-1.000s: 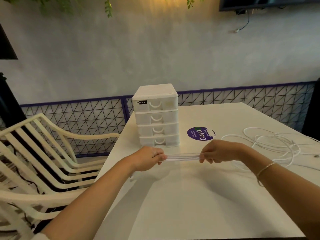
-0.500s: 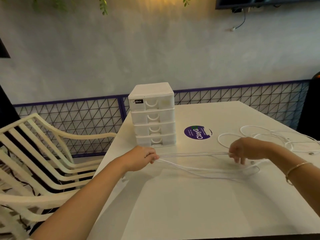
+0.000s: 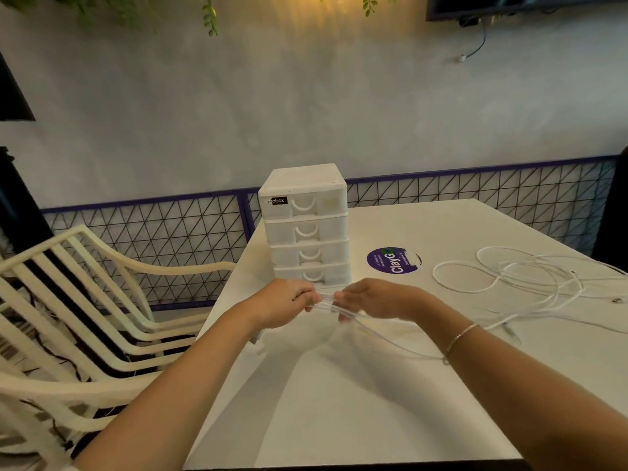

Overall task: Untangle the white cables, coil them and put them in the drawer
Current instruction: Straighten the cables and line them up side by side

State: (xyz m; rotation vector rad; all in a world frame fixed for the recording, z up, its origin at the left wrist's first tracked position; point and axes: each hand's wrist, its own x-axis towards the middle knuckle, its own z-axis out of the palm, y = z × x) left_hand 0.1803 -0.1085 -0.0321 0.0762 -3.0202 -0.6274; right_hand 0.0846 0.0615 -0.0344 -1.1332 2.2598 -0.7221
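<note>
A white cable (image 3: 380,338) runs between my hands just above the white table (image 3: 339,402). My left hand (image 3: 289,302) pinches its strands at the left. My right hand (image 3: 370,299) grips the same strands a finger's width to the right; the slack sags beneath my right forearm. More white cables (image 3: 530,277) lie in tangled loops at the table's right. A white four-drawer unit (image 3: 306,226) stands just behind my hands, all drawers closed.
A round purple sticker (image 3: 392,260) lies on the table right of the drawer unit. A cream slatted chair (image 3: 85,300) stands off the table's left edge. A purple-framed wire fence (image 3: 475,198) and a wall run behind the table.
My right hand had slid out to the right along the cable half a second ago; it has come back left and now sits close to my left hand. The left hand stayed put.
</note>
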